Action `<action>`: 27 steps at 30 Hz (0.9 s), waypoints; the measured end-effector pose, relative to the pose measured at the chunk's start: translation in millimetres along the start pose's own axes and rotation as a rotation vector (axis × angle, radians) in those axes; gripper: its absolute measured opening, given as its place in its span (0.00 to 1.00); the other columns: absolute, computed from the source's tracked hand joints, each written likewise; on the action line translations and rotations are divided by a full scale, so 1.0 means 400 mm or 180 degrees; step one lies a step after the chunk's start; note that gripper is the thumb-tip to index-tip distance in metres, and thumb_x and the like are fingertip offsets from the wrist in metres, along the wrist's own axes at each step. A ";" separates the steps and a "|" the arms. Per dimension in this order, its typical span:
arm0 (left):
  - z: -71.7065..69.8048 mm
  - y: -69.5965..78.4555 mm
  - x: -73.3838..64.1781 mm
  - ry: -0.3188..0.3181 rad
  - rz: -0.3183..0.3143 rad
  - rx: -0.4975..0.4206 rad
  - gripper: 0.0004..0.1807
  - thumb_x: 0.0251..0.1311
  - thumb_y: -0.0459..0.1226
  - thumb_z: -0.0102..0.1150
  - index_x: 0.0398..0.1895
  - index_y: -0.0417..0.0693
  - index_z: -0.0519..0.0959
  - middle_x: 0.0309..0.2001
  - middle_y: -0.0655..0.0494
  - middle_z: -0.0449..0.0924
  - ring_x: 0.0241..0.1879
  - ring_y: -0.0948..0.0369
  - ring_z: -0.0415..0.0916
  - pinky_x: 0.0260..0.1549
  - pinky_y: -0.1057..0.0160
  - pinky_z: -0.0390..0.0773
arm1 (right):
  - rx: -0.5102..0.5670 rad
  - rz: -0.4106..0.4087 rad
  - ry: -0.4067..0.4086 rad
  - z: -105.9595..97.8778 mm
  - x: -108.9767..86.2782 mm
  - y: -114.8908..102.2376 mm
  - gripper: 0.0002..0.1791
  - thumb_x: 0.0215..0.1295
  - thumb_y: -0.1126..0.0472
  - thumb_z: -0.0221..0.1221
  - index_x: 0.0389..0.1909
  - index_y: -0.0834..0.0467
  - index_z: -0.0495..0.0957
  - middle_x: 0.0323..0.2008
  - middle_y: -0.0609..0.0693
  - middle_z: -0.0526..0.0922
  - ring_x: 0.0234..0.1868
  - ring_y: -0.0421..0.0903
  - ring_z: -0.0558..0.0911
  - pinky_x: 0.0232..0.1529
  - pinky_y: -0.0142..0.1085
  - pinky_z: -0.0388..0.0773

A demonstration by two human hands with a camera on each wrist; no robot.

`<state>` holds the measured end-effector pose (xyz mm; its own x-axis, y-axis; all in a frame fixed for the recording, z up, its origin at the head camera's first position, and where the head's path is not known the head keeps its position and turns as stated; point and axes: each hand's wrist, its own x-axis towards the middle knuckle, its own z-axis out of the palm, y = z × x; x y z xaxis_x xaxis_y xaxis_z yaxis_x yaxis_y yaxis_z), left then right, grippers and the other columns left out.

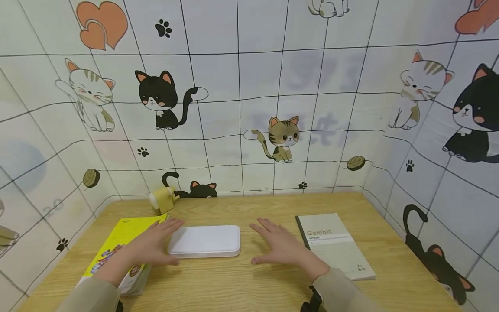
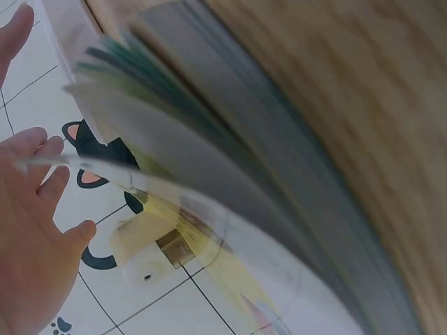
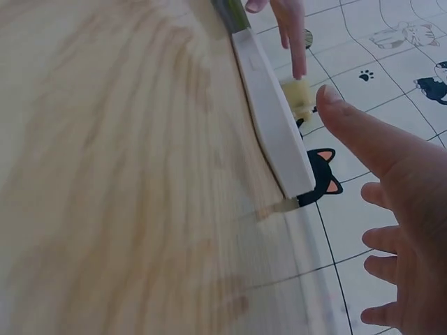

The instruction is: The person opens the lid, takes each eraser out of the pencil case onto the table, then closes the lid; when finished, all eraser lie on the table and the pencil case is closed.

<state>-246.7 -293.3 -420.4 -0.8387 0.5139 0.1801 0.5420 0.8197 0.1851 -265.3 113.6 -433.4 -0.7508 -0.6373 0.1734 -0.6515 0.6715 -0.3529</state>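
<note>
A flat white case [image 1: 204,241] with rounded corners lies on the table between my two hands. My left hand [image 1: 152,245], fingers spread, hovers over the right side of a thick yellow book [image 1: 130,232], close to the case's left end. The book's pages [image 2: 230,146] fan out in the left wrist view. My right hand [image 1: 278,245] is held in the air right of the case, thumb and fingers apart, holding nothing. In the right wrist view the case [image 3: 269,105] stands apart from my right hand [image 3: 408,209].
A pale notebook [image 1: 337,247] marked "Gambit" lies right of my right hand. Behind the yellow book stands a small yellow and white object [image 1: 163,200], its kind unclear. Cat-patterned sheeting [image 1: 257,78] borders the wooden table [image 1: 218,286] at the back and sides.
</note>
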 end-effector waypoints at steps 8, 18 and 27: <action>0.010 0.005 0.054 -0.0266 -0.0002 0.0097 0.59 0.37 0.61 0.73 0.72 0.44 0.61 0.70 0.46 0.63 0.70 0.46 0.55 0.66 0.36 0.50 | 0.0315 0.0106 -0.0096 0.026 0.071 -0.028 0.55 0.47 0.36 0.70 0.74 0.54 0.59 0.74 0.59 0.55 0.72 0.59 0.58 0.64 0.60 0.59; 0.021 0.010 0.085 -0.0424 0.0030 0.0105 0.57 0.37 0.58 0.73 0.69 0.37 0.64 0.68 0.42 0.65 0.68 0.44 0.59 0.65 0.34 0.50 | 0.0960 0.0107 -0.0220 0.073 0.135 -0.060 0.56 0.47 0.44 0.74 0.74 0.58 0.57 0.74 0.61 0.52 0.73 0.57 0.53 0.69 0.55 0.55; 0.024 0.004 0.083 -0.0588 -0.0085 0.0082 0.56 0.37 0.57 0.73 0.69 0.39 0.65 0.68 0.46 0.66 0.67 0.48 0.61 0.67 0.37 0.47 | 0.1209 0.0239 -0.0193 0.109 0.154 -0.070 0.53 0.48 0.51 0.75 0.73 0.59 0.59 0.74 0.62 0.53 0.73 0.56 0.54 0.69 0.52 0.55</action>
<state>-273.9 -272.5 -423.4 -0.8495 0.5276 -0.0056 0.5198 0.8387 0.1622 -288.3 38.9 -453.0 -0.7797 -0.6205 0.0835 -0.4998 0.5366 -0.6799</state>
